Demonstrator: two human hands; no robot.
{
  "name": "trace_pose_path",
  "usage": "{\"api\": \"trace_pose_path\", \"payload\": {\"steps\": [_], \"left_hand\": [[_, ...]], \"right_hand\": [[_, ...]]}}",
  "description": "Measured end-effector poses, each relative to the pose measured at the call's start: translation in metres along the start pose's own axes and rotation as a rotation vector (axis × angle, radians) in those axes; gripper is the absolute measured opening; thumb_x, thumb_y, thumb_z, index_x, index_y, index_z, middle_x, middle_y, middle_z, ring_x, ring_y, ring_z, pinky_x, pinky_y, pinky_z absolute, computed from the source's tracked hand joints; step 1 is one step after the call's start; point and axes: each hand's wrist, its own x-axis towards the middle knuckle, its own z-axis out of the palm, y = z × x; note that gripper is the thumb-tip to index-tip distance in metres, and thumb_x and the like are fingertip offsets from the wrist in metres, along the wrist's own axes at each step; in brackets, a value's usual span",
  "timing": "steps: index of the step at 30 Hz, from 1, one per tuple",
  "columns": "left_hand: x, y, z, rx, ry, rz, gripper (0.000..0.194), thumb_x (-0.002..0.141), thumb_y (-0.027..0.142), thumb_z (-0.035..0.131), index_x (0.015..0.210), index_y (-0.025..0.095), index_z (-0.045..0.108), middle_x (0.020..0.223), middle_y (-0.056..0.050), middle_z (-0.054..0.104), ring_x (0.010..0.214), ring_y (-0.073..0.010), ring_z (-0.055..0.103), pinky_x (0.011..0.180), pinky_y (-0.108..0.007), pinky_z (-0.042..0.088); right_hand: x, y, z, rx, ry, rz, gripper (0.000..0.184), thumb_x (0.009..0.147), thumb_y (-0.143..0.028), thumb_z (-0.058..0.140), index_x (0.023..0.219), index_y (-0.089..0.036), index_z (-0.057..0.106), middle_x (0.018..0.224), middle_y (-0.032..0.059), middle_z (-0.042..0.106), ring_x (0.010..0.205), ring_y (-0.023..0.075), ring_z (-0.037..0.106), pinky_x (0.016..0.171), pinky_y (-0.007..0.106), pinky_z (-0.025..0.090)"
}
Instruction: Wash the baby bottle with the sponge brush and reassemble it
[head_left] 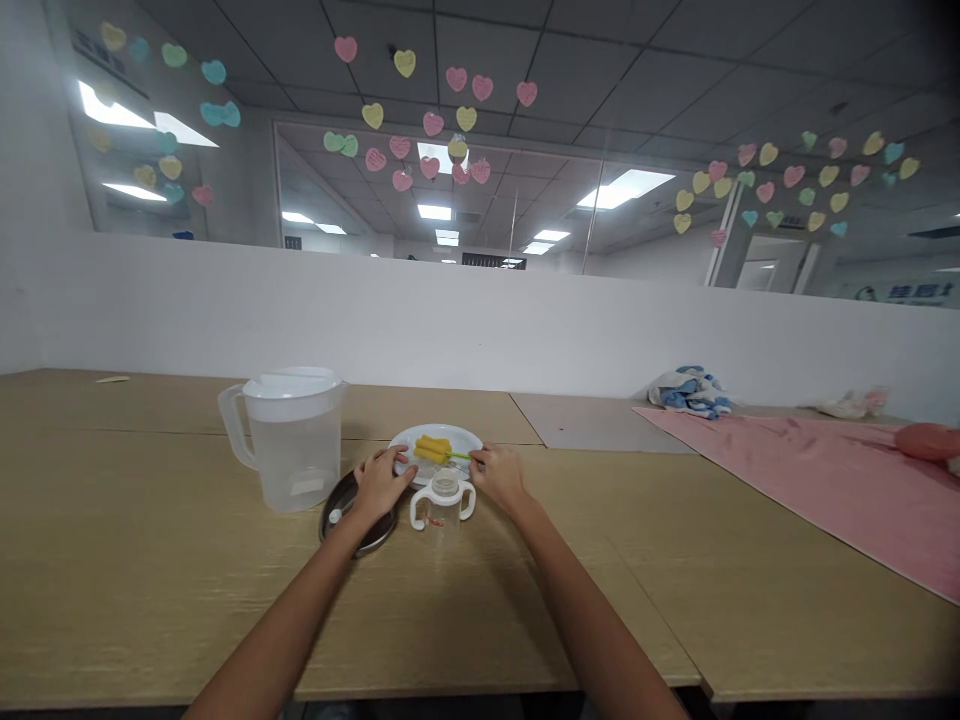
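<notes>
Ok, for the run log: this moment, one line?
left hand: on white plate rim | right hand: at yellow bottle brush's green handle | nearby: two-handled sippy cup, plastic pitcher

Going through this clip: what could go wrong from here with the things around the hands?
The clear two-handled cup stands close against the white plate between the hands; a slip might topple it. The left hand on the plate's rim might tilt the plate, sliding off the yellow sponge brush, whose green handle the right hand touches.
</notes>
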Motion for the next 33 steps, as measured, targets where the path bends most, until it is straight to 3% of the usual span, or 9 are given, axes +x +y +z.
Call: {"api": "trace_pose_path", "payload": {"steps": [3, 6, 9, 12, 15, 19, 22, 27, 33], "left_hand": [[-0.002, 0.001, 0.001, 0.108, 0.048, 0.026, 0.04, 0.079, 0.04, 0.046, 0.114, 0.023, 0.056, 0.12, -0.009, 0.056, 0.117, -0.0283, 0.041, 0.095, -0.047, 0.03], [0.001, 0.0, -0.001, 0.233, 0.082, 0.059, 0.042, 0.078, 0.041, 0.048, 0.114, 0.023, 0.059, 0.137, -0.01, 0.042, 0.129, -0.0319, 0.027, 0.102, -0.048, 0.022], [0.011, -0.001, -0.006, 0.236, -0.067, 0.039, 0.038, 0.076, 0.047, 0.048, 0.104, 0.028, 0.065, 0.144, -0.005, 0.033, 0.135, -0.0348, 0.013, 0.105, -0.052, 0.012], [0.019, -0.002, -0.009, 0.204, -0.176, -0.005, 0.032, 0.073, 0.051, 0.052, 0.091, 0.03, 0.069, 0.144, -0.002, 0.033, 0.136, -0.0355, 0.011, 0.105, -0.055, 0.01], [0.018, -0.004, -0.007, 0.202, -0.069, 0.013, 0.031, 0.075, 0.05, 0.051, 0.087, 0.027, 0.068, 0.14, -0.005, 0.039, 0.134, -0.0333, 0.018, 0.104, -0.054, 0.013], [0.008, -0.01, -0.005, 0.134, 0.163, 0.088, 0.037, 0.081, 0.046, 0.046, 0.105, 0.021, 0.059, 0.125, -0.01, 0.054, 0.123, -0.0286, 0.037, 0.103, -0.049, 0.021], [0.004, -0.012, -0.006, 0.033, 0.26, 0.09, 0.041, 0.086, 0.043, 0.039, 0.114, 0.017, 0.053, 0.114, -0.01, 0.06, 0.111, -0.0255, 0.048, 0.1, -0.045, 0.026], [0.001, -0.01, -0.006, -0.072, 0.297, 0.104, 0.041, 0.088, 0.039, 0.035, 0.12, 0.018, 0.049, 0.115, -0.01, 0.06, 0.109, -0.0234, 0.05, 0.098, -0.042, 0.029], [0.0, -0.013, -0.004, -0.133, 0.344, 0.121, 0.042, 0.09, 0.038, 0.03, 0.124, 0.019, 0.047, 0.113, -0.009, 0.06, 0.108, -0.0227, 0.05, 0.098, -0.042, 0.031]], "right_hand": [[0.0, 0.002, 0.0, 0.016, 0.011, 0.009, 0.027, 0.08, -0.026, 0.045, 0.088, -0.025, 0.071, 0.09, 0.0023, 0.069, 0.078, 0.0146, 0.061, 0.06, 0.023, 0.036], [0.001, 0.006, 0.002, 0.039, 0.028, 0.015, 0.027, 0.078, -0.026, 0.047, 0.088, -0.026, 0.072, 0.091, 0.0015, 0.07, 0.079, 0.0153, 0.062, 0.061, 0.023, 0.036], [0.001, 0.009, 0.004, 0.061, 0.033, 0.032, 0.026, 0.078, -0.027, 0.048, 0.087, -0.027, 0.072, 0.093, 0.0007, 0.07, 0.081, 0.0155, 0.062, 0.062, 0.022, 0.037], [0.001, 0.01, 0.006, 0.088, 0.041, 0.056, 0.025, 0.077, -0.028, 0.049, 0.088, -0.028, 0.072, 0.095, -0.0002, 0.07, 0.082, 0.0152, 0.062, 0.064, 0.022, 0.038], [0.001, 0.01, 0.007, 0.112, 0.08, 0.071, 0.025, 0.078, -0.027, 0.049, 0.089, -0.028, 0.071, 0.094, -0.0003, 0.07, 0.082, 0.0148, 0.062, 0.063, 0.022, 0.038], [0.002, 0.01, 0.007, 0.161, 0.175, 0.153, 0.027, 0.08, -0.025, 0.046, 0.091, -0.026, 0.071, 0.092, 0.0008, 0.07, 0.079, 0.0146, 0.063, 0.062, 0.022, 0.038], [0.002, 0.011, 0.008, 0.192, 0.196, 0.154, 0.026, 0.079, -0.024, 0.047, 0.09, -0.025, 0.071, 0.091, 0.0002, 0.07, 0.079, 0.0147, 0.063, 0.063, 0.022, 0.039], [-0.001, 0.013, 0.014, 0.254, 0.266, 0.024, 0.025, 0.077, -0.022, 0.048, 0.082, -0.024, 0.072, 0.086, 0.0, 0.071, 0.077, 0.0138, 0.063, 0.067, 0.02, 0.04], [-0.003, 0.015, 0.018, 0.289, 0.431, -0.022, 0.025, 0.076, -0.021, 0.046, 0.075, -0.02, 0.071, 0.076, 0.0023, 0.07, 0.069, 0.0131, 0.062, 0.062, 0.02, 0.039]]}}
